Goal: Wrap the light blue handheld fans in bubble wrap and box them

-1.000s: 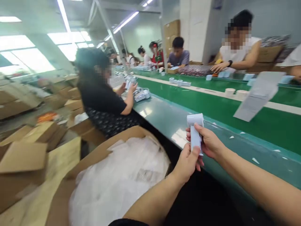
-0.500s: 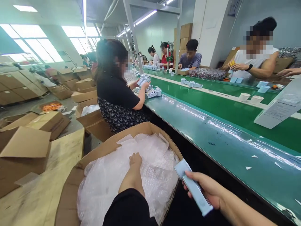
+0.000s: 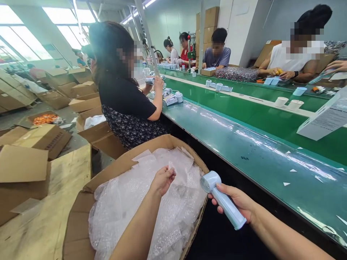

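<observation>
At lower centre of the frame, the grip of the left hand [image 3: 162, 181] is pinched, apparently on a clear plastic sleeve [image 3: 171, 165] best lifted singly by its edge, while the right hand [image 3: 243, 203] wraps the pale-blue device [image 3: 229, 209], lower right, best held clear of the carton [image 3: 76, 216] rim

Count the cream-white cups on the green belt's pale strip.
2: the right cup, near the white box, and the left cup beside it. The box may hide others.
</observation>
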`<action>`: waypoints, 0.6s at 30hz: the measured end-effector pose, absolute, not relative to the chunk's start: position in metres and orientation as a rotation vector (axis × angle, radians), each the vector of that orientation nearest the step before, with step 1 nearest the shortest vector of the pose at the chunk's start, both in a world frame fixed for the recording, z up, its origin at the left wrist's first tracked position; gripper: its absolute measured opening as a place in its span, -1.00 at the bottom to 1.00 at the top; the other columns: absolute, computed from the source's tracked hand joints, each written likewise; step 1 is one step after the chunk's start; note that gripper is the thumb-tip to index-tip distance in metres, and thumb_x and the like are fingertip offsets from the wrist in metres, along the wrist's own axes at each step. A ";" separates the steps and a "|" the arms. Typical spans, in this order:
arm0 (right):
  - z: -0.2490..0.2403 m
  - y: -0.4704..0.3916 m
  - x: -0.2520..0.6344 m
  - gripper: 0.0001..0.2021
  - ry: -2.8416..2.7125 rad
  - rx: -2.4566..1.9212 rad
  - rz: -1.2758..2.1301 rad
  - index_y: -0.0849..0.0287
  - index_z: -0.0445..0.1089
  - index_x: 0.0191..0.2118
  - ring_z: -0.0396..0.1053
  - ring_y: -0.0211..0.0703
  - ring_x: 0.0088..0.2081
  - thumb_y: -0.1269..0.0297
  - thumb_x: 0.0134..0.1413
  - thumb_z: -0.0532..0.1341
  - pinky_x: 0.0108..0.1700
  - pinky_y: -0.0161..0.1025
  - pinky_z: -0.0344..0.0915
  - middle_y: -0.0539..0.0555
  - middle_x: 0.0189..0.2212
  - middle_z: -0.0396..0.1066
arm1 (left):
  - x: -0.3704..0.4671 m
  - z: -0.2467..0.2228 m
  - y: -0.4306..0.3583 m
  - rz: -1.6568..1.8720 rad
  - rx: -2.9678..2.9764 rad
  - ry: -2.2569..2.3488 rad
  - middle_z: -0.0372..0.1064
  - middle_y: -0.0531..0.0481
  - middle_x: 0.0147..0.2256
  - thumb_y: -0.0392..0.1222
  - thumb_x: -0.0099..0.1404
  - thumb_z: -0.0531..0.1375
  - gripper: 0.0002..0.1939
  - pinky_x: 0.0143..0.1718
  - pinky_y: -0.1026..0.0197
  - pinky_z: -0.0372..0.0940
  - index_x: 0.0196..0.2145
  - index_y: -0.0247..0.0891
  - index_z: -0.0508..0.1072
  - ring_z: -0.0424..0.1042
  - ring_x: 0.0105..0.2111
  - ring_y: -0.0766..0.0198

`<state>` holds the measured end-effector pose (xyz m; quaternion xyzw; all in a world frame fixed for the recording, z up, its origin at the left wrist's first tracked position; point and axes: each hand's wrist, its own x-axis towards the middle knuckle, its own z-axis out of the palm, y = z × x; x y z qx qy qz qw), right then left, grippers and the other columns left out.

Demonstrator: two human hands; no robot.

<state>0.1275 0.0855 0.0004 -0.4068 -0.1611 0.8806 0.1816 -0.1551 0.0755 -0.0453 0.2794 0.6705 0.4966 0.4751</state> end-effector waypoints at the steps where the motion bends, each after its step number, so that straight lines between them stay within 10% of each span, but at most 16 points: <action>1: 0.001 0.085 0.126 -0.77 -0.492 -1.093 2.502 0.32 0.34 -0.21 0.45 -0.23 -0.43 0.26 0.09 0.26 -0.50 -0.34 0.43 0.16 -0.38 0.46 | -0.152 -0.041 0.071 1.222 0.681 1.588 0.28 0.03 -0.45 0.02 -0.05 0.31 -0.59 -0.42 0.31 0.26 -0.34 -0.26 0.31 0.33 -0.47 0.37; 11: -0.001 0.076 0.144 -0.75 -0.461 -1.133 2.474 0.30 0.24 -0.12 0.46 -0.21 -0.41 0.25 0.16 0.21 -0.48 -0.32 0.45 0.17 -0.35 0.47 | -0.224 -0.032 0.022 0.674 0.703 2.011 0.14 0.06 -0.65 -0.07 -0.11 0.30 -0.70 -0.55 0.23 0.13 -0.62 -0.26 0.26 0.20 -0.62 0.29; 18: -0.019 0.061 0.134 -0.72 -0.433 -1.189 2.534 0.28 0.19 -0.10 0.46 -0.22 -0.40 0.24 0.17 0.20 -0.48 -0.33 0.44 0.17 -0.35 0.46 | -0.217 -0.037 0.070 0.647 0.875 2.522 0.29 -0.33 -0.04 -0.23 0.24 0.01 -0.74 -0.05 0.06 0.18 -0.13 -0.32 0.31 0.27 0.03 0.00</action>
